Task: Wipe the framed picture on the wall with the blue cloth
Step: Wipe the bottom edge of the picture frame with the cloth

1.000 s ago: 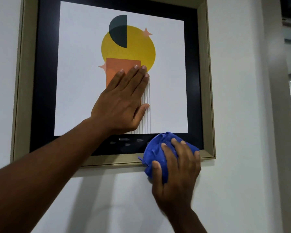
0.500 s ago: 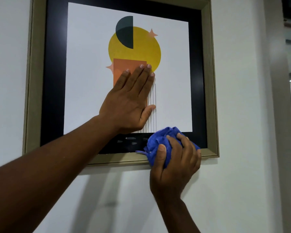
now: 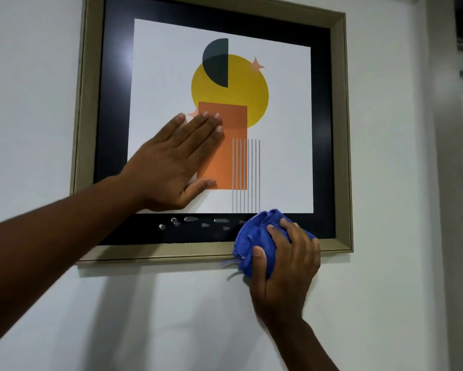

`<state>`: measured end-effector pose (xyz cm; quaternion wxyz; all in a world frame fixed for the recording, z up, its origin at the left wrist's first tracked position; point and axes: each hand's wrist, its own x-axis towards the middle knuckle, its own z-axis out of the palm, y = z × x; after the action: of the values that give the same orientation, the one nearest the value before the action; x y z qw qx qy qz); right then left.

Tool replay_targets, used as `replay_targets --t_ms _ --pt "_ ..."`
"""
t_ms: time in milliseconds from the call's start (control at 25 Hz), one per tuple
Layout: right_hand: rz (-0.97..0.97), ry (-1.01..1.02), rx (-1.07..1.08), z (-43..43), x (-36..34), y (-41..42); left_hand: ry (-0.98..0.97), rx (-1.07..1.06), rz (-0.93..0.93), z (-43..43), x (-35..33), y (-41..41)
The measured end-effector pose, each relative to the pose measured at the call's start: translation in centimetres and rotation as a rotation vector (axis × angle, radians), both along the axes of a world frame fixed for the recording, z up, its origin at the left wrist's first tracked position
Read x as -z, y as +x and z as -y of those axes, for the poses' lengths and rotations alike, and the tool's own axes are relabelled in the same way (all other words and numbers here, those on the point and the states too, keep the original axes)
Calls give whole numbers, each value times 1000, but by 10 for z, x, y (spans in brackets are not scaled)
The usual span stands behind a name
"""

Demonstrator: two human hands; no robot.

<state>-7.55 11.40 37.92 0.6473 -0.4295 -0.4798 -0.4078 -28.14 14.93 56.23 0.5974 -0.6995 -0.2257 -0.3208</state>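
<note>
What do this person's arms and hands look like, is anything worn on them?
Both forearms are bare: no sleeves, gloves, watch or bracelets show. The left hand and right hand carry no visible rings, and the fingernails are short and unpainted.

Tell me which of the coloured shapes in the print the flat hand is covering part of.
The orange rectangle. The left hand lies flat across its left side, fingers on its upper corner. The yellow circle and dark half circle sit above, uncovered.
</note>
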Motion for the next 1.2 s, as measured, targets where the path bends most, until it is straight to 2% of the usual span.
replay_targets --t_ms 80,200,360,480,520,640,800,920,1080,1200 --pt "-23 7 33 -2 -3 -4 18 6 3 -4 1 -5" --pt "98 -17 46 -1 5 0 14 22 -7 -2 0 -1" --pt "-204 40 -26 -4 -11 -40 -21 39 10 -1 0 -1" --pt "-68 19 -36 -2 1 -49 -47 44 5 0 2 -9" --pt "-78 25 -37 -3 0 -48 -49 45 19 -1 3 -12" --pt "-269 48 -64 -4 -13 -62 -57 57 45 -2 4 -16" --pt "-113 33 -66 -6 0 -68 -58 84 55 -4 5 -14" --pt "-334 28 -51 -6 -14 -84 -91 99 125 -2 5 -11" --pt "-144 -31 -27 -3 -3 -92 -100 98 105 -1 4 -13" --pt "-255 -49 -43 -3 -14 -101 -93 95 100 -2 3 -17"
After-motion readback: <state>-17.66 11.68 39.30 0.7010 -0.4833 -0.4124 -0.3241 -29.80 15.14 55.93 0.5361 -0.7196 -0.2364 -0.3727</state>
